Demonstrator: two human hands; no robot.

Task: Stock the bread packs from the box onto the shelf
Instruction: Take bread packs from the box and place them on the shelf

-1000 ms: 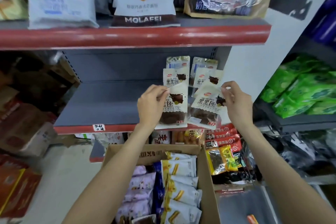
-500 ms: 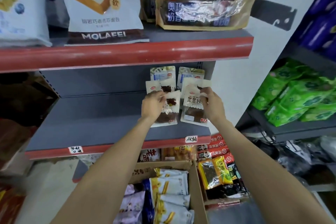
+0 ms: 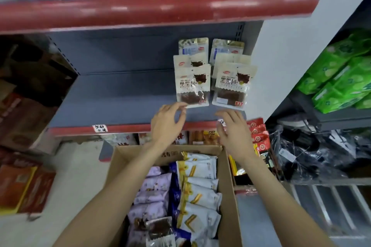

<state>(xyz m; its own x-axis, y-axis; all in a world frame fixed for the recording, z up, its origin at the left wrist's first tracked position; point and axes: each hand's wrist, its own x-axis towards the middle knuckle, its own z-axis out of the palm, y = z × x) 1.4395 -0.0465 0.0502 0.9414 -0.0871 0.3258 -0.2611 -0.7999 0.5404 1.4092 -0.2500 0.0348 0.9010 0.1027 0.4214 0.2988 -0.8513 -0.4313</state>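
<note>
We are holding both hands, left (image 3: 167,126) and right (image 3: 233,133), spread and empty over the shelf (image 3: 112,94) lip; glossy flat packs (image 3: 192,84) lying right, bare grey steel leftward; cardboard box (image 3: 226,190) below.

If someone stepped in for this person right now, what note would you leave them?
Left hand: empty, fingers relaxed, just below the left stack of bread packs.
Right hand: empty, open, below the right stack.
Done: two overlapping rows of dark bread packs lie on the grey shelf.
Left: the cardboard box below holds many more packs, white-yellow and purple ones; shelf space remains to the left.
</note>
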